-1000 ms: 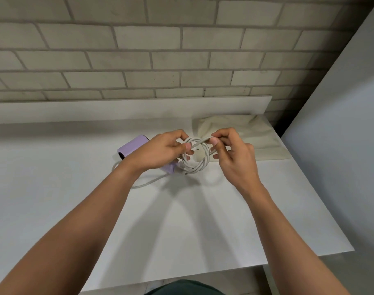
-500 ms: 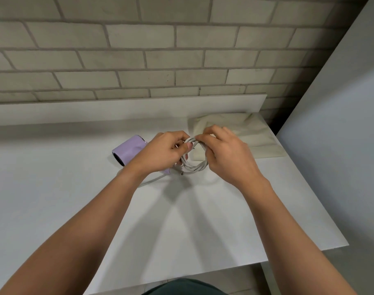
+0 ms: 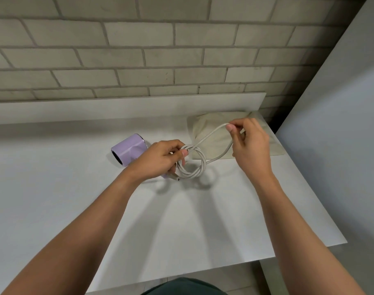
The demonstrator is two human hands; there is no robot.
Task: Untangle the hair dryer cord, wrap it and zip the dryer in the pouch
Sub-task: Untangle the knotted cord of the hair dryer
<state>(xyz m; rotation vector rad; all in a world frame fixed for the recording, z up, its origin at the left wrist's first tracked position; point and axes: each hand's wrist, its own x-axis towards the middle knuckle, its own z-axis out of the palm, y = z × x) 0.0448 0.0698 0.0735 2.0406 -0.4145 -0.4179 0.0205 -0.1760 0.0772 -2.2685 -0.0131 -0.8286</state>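
I read no text, brand, number anywhere. Hair dryer (image 3: 128, 149) shell plain lilac; cord (image 3: 202, 166) just right of hair dryer unprinted; pouch (image 3: 203, 128) further right plain cream; brick wall (image 3: 181, 60) behind unmarked.

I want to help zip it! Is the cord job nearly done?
Not yet. Nothing looks finished. The left hand holds the coiled cord; the right hand pinches a loop stretched out. Still left: wrapping, then zipping the purple dryer, lying on the table, into the pouch.
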